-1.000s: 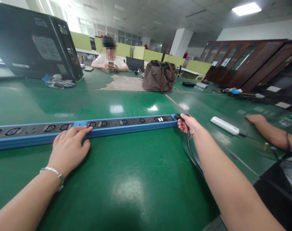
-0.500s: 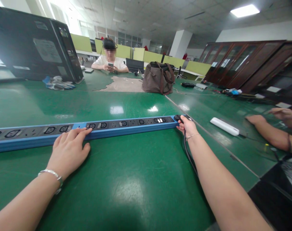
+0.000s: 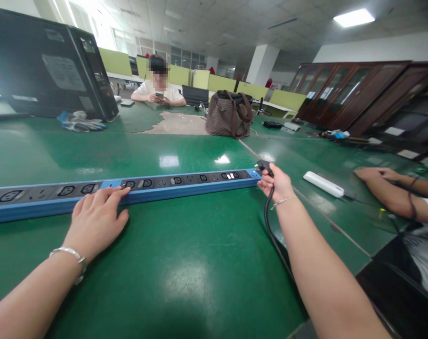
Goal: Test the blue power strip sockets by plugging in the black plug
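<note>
A long blue power strip (image 3: 185, 192) with black sockets lies across the green table. My left hand (image 3: 99, 219) rests on its near edge and top, fingers spread a little, holding nothing. At the strip's right end, my right hand (image 3: 277, 183) grips a black plug (image 3: 263, 165), whose metal prongs show and point left, clear of the sockets. From the plug a black cable (image 3: 268, 226) hangs down beside my right forearm.
A white power adapter or bar (image 3: 323, 184) lies to the right, near another person's arms (image 3: 393, 188). Farther back are a brown bag (image 3: 228, 115), gloves (image 3: 81, 122), a black computer case (image 3: 54, 70) and a seated person (image 3: 159, 89) holding a phone.
My right hand has lifted the plug off the right end of the strip, and its prongs now show. My left hand stays on the strip.
</note>
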`<state>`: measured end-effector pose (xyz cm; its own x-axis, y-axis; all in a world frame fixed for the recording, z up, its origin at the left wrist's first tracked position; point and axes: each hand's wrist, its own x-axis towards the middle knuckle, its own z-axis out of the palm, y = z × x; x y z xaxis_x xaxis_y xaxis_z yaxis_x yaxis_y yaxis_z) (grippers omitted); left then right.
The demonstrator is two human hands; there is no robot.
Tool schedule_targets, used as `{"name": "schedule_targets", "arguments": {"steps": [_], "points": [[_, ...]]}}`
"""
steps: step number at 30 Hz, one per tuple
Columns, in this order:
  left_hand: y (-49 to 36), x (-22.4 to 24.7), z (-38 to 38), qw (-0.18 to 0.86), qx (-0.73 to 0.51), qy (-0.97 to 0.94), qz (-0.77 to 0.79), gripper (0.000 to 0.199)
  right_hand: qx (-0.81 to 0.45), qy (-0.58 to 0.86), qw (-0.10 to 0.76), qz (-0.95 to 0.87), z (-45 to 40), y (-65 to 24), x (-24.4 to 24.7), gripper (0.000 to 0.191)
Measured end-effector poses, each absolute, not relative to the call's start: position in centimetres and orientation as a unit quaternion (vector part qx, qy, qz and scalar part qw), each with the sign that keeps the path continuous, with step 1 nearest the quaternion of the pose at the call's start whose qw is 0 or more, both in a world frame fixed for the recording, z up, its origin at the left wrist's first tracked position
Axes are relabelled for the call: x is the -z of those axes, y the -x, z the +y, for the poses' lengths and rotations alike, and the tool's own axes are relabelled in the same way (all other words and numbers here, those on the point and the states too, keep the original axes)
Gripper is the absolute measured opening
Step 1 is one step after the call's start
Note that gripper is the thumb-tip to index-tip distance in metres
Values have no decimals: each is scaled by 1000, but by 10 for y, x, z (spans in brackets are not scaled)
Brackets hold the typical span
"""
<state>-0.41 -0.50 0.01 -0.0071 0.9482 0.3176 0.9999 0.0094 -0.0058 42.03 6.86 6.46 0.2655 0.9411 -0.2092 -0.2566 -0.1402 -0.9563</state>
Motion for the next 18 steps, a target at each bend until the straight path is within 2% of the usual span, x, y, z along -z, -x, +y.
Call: {"name": "schedule_targets", "arguments": {"steps": [5, 18], "points": [[5, 2, -4, 124, 122, 701, -691, 52, -550, 584, 527, -280, 81, -402, -49, 39], [6, 3, -4, 120, 126, 700, -692, 51, -489, 668, 484, -284, 84, -398, -56, 39]]}}
